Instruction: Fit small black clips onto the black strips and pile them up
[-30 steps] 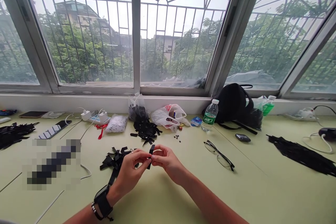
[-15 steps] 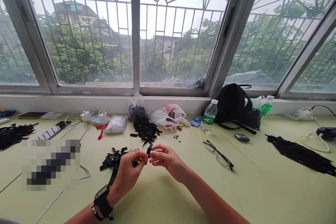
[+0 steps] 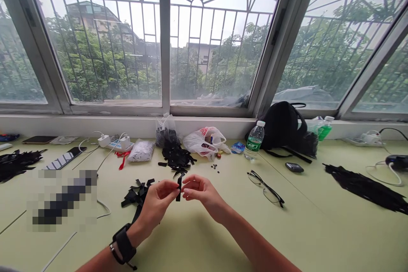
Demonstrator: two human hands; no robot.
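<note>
My left hand (image 3: 161,199) is closed, pinching a short black fabric strip (image 3: 179,192) between thumb and fingertips. The strip stands nearly upright, its top bent over a little. Close by on the right is my right hand (image 3: 204,195), fingers curled but apart, with the thumb tip beside the strip. Whether that thumb touches it is hard to see. A loose pile of cut black strips (image 3: 135,195) lies left of my left hand and is partly hidden by it. Beyond both hands, more black strips (image 3: 177,157) spill from a clear plastic bag (image 3: 165,129).
Small dark pieces (image 3: 216,167) lie beyond my right hand. Eyeglasses (image 3: 266,189) rest to the right, with a water bottle (image 3: 254,140) and a black backpack (image 3: 280,129) behind. Long black strips (image 3: 363,187) lie far right. A white cable (image 3: 103,210) crosses the left side.
The black strip has turned from slanted to nearly upright in my left hand. My right hand's fingers have drawn slightly away from it.
</note>
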